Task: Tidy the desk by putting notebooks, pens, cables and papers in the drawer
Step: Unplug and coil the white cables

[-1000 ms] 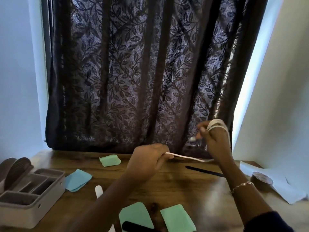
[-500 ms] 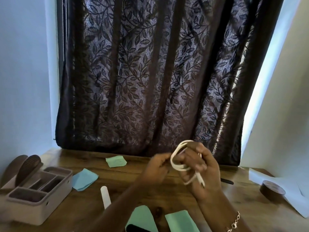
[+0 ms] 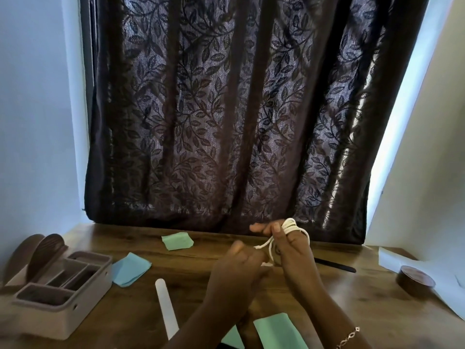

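Both hands were up over the middle of the wooden desk (image 3: 314,293), touching each other. The white cable (image 3: 292,226) was off the desk: several turns wound round the fingers of the right hand (image 3: 292,250), which was raised with fingers bent and holding the coil. A loose tail ran down from the coil to the left hand (image 3: 241,263), whose fingers were curled and looked pinched on that tail; the exact contact was partly hidden. A bracelet (image 3: 348,337) sat on the right wrist. On the desk: a black pen (image 3: 337,265) lay flat just behind the right hand; a white pen-like stick (image 3: 166,308) lay left of the forearms; a green paper (image 3: 177,241) sat near the back edge; a blue paper (image 3: 130,269) lay beside the grey organizer box (image 3: 63,293) at far left; and another green paper (image 3: 279,331) lay at the near edge between the forearms. A dark tape roll (image 3: 415,279) sat at far right on a white sheet (image 3: 402,260). A dark leaf-pattern curtain (image 3: 226,109) hung behind the desk. No drawer in view.
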The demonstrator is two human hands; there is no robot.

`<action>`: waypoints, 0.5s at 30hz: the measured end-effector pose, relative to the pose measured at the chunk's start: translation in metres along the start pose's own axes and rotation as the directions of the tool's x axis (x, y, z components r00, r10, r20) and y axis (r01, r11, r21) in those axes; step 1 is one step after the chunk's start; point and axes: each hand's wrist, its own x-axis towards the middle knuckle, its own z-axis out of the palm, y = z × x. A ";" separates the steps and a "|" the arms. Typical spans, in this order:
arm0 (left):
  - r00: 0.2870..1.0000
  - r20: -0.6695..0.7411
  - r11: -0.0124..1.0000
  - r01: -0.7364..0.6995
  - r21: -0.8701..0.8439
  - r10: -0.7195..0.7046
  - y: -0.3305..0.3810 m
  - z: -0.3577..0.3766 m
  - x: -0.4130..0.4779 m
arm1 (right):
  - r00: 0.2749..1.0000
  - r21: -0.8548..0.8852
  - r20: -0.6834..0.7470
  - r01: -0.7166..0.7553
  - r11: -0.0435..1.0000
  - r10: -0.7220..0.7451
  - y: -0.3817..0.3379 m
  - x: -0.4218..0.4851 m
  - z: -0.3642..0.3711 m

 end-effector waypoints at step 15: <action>0.890 -0.112 0.768 0.311 -0.560 -0.442 -0.010 0.030 -0.024 | 0.827 0.559 0.284 -0.554 0.617 0.485 0.007 -0.024 0.010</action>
